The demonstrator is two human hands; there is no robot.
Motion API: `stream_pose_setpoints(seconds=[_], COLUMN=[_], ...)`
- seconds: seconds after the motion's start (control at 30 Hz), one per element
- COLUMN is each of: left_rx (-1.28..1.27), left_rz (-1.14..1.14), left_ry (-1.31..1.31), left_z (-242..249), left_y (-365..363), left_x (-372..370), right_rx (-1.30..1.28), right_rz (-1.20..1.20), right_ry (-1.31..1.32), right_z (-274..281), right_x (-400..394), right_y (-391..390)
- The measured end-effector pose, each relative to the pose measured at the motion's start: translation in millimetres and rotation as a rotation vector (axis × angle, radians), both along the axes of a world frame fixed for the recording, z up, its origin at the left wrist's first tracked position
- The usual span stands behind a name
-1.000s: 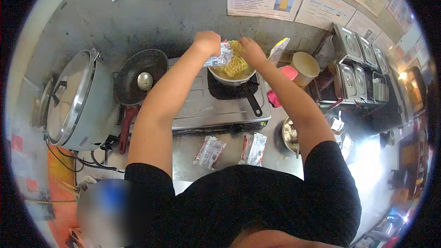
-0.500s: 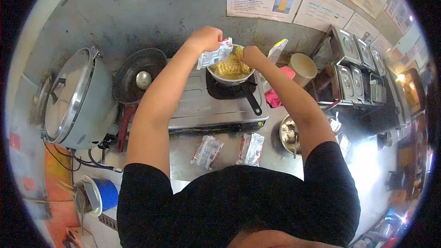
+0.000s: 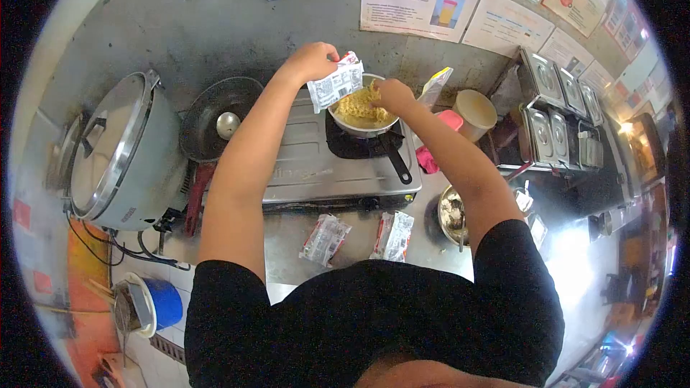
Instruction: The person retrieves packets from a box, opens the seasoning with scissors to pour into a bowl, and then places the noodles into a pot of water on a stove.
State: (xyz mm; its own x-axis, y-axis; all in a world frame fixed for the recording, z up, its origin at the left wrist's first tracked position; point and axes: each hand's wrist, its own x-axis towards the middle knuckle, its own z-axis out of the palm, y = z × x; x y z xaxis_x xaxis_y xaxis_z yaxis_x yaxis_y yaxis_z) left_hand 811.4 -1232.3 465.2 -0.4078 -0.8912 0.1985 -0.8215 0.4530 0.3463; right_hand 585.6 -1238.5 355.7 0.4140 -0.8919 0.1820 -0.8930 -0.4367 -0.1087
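My left hand [image 3: 315, 62] pinches a white instant noodle packet [image 3: 336, 86] by its upper edge, just left of and partly over a saucepan [image 3: 361, 131]. Yellow instant noodles [image 3: 357, 105] fill the pan, which sits on a gas stove [image 3: 302, 169] with its black handle pointing toward me. My right hand [image 3: 394, 97] is over the pan's right side. Its fingers are closed at the upper right of the noodles, and the fingertips are partly hidden. Two more noodle packets, a left one [image 3: 325, 240] and a right one [image 3: 393, 236], lie on the counter before the stove.
A dark frying pan [image 3: 208, 118] with a ladle [image 3: 228, 126] lies left of the saucepan, beside a large lidded cooker [image 3: 136, 158]. To the right stand a beige tub [image 3: 476, 115], a metal bowl [image 3: 451, 215] and a rack of lidded steel containers [image 3: 546, 122].
The packet in my left hand has turned so its printed face shows and moved slightly left. My right hand has shifted slightly down and right, still at the noodles. The camera view has shifted slightly.
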Motion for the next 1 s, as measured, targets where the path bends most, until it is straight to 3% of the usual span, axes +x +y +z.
stream_pose_setpoints(seconds=[0.2, 0.27, 0.3, 0.37, 0.5, 0.73, 0.9, 1.0], left_rx=[-0.090, -0.111, -0.125, -0.115, -0.186, -0.194, -0.130, 0.006], left_rz=[0.014, 0.058, 0.102, 0.116, 0.125, 0.104, 0.198, 0.135], left_ry=[0.162, 0.194, 0.222, 0.267, 0.427, 0.714, 0.796, 1.004], left_z=[-3, 1, 4, 9, 11, -4, -28, -41], left_y=[4, 8, 11, 17, 29, 67, 97, 113], left_x=[14, 17, 19, 24, 35, 61, 76, 80], right_rx=[0.145, -0.098, -0.100, 0.115, 0.196, 0.289, 0.227, 0.248], right_rz=[-0.116, 0.153, 0.154, 0.130, 0.186, 0.210, 0.397, 0.493], right_ry=[0.054, 0.249, 0.250, 0.367, 0.315, 0.604, 0.504, 0.502], right_z=[24, 6, 11, 26, 17, 10, 9, 6], right_x=[14, 14, 20, 39, 53, 71, 64, 60], right_y=[-14, -35, -31, -14, -36, -51, -51, -45])
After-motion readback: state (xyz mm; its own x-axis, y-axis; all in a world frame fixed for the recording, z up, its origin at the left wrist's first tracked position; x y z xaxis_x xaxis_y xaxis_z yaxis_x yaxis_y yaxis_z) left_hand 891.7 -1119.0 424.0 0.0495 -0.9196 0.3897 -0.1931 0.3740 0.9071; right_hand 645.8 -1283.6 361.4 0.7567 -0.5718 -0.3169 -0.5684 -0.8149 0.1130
